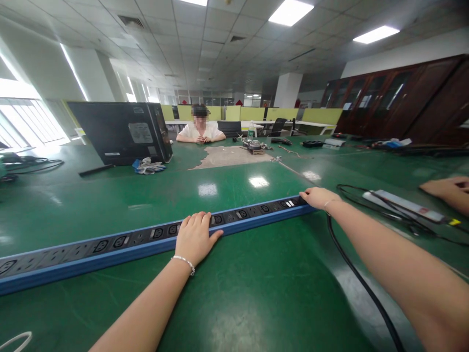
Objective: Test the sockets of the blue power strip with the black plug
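A long blue power strip point(135, 252) with a black face of many sockets lies slantwise across the green table, running out of view on the left. Over its middle is my left hand point(195, 238), fingers across the top and thumb along the front side, gripping it. At the strip's right end my right hand point(319, 197) is closed around the tip, its fingers partly hidden. From under that hand a thick black cable point(361, 281) runs down toward the table's near edge.
A white power strip point(403, 205) with tangled black cord lies at the right, near another person's hand point(447, 188). A black computer case point(117, 132) and gloves point(148, 166) stand at the far left. Across the table sits a person point(201, 129), beside a brown board point(230, 159).
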`<state>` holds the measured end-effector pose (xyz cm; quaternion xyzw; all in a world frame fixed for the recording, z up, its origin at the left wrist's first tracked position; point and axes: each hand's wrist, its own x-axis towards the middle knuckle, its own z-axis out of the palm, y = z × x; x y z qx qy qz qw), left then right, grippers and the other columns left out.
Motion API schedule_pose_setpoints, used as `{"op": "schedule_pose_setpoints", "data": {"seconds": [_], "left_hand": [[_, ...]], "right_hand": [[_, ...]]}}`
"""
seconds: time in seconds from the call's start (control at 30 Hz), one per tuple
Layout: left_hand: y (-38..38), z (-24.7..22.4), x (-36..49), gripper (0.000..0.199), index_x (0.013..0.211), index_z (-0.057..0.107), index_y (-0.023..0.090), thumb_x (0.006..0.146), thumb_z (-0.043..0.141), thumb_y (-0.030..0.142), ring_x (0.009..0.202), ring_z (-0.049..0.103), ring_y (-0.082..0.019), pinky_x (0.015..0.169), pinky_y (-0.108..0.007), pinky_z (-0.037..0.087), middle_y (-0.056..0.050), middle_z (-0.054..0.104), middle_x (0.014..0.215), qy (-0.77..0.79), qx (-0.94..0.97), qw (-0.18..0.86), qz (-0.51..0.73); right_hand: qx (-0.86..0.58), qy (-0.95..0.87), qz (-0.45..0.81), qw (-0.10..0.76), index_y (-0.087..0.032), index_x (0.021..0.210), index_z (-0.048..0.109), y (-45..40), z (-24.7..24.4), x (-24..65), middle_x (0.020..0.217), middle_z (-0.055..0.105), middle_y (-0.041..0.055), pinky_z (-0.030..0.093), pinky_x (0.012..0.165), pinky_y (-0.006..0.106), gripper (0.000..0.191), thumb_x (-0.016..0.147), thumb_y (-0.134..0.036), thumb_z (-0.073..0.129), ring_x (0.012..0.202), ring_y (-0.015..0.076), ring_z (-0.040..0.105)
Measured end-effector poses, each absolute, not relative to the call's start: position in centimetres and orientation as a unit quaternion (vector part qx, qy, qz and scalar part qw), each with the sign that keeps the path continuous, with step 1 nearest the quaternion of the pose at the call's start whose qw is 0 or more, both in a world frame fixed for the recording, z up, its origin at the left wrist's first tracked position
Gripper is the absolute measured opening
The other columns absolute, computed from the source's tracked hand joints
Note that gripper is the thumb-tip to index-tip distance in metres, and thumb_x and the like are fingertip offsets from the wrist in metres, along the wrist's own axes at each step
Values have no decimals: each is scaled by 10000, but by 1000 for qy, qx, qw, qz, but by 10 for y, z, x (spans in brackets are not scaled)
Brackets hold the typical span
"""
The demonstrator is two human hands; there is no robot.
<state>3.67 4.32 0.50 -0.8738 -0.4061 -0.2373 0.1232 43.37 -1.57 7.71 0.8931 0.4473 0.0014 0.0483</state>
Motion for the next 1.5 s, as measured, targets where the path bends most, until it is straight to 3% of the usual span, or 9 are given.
{"op": "schedule_pose_setpoints", "data": {"seconds": [0.67, 0.73, 0.83, 0.9, 1.03, 1.13, 1.23, 1.37, 1.5], "left_hand": [[46, 6, 39, 538, 1155, 546, 98, 830, 503, 525, 1060, 547, -295, 927, -422, 386, -153, 607, 1137, -405, -876, 139, -222], [46, 6, 39, 542, 1154, 546, 94, 829, 504, 526, 1056, 548, -293, 927, -419, 386, -151, 607, 1134, -405, -877, 139, -219], [46, 6, 38, 543, 1150, 548, 92, 829, 503, 528, 1049, 548, -291, 928, -417, 384, -148, 608, 1131, -405, -877, 138, -218], [46, 6, 38, 546, 1149, 549, 91, 830, 498, 532, 1048, 547, -294, 928, -419, 382, -149, 607, 1132, -406, -876, 140, -219], [46, 5, 39, 545, 1145, 554, 89, 821, 515, 525, 1038, 549, -298, 915, -420, 388, -149, 611, 1119, -404, -877, 141, -220], [47, 4, 39, 537, 1143, 558, 91, 817, 525, 517, 1034, 551, -300, 909, -420, 390, -153, 613, 1116, -401, -877, 142, -225], [47, 4, 37, 527, 1148, 555, 100, 824, 515, 514, 1038, 552, -298, 914, -415, 385, -152, 610, 1124, -397, -877, 143, -229], [47, 4, 36, 523, 1152, 553, 103, 830, 506, 512, 1029, 557, -293, 914, -410, 387, -149, 610, 1124, -392, -879, 145, -228], [47, 4, 36, 511, 1151, 556, 111, 824, 517, 502, 1033, 558, -290, 917, -411, 386, -148, 610, 1123, -391, -879, 134, -236]], "right_hand": [[902, 428, 24, 50, -166, 936, 690, -14, 76, 430, 1028, 659, 164, 455, 748, 373, 509, 840, -503, 321, 934, 284, 620], [903, 429, 12, 24, -173, 897, 694, -15, 76, 433, 984, 668, 148, 453, 722, 344, 474, 828, -502, 360, 880, 260, 628], [911, 403, -25, -82, -161, 841, 688, -24, 85, 438, 729, 659, 101, 435, 588, 293, 470, 823, -513, 377, 636, 202, 610], [911, 379, -38, -159, -153, 869, 675, -34, 99, 439, 526, 567, 42, 390, 481, 276, 545, 845, -549, 301, 457, 165, 526], [897, 376, -22, -233, -150, 874, 645, -49, 131, 423, 389, 425, -34, 336, 427, 256, 465, 846, -519, 364, 352, 125, 417], [872, 442, -73, -197, -162, 789, 624, -46, 135, 395, 412, 459, -26, 350, 451, 244, 423, 870, -481, 359, 371, 115, 439], [854, 495, -92, -128, -177, 861, 616, -32, 119, 370, 498, 548, -3, 368, 496, 236, 402, 893, -447, 321, 438, 125, 497], [845, 530, -30, -69, -186, 958, 602, -11, 89, 353, 890, 679, 73, 402, 660, 228, 334, 886, -407, 361, 783, 163, 612], [850, 524, -21, -43, -182, 971, 598, -2, 78, 346, 940, 676, 115, 406, 714, 277, 358, 885, -408, 334, 871, 220, 615]]}}
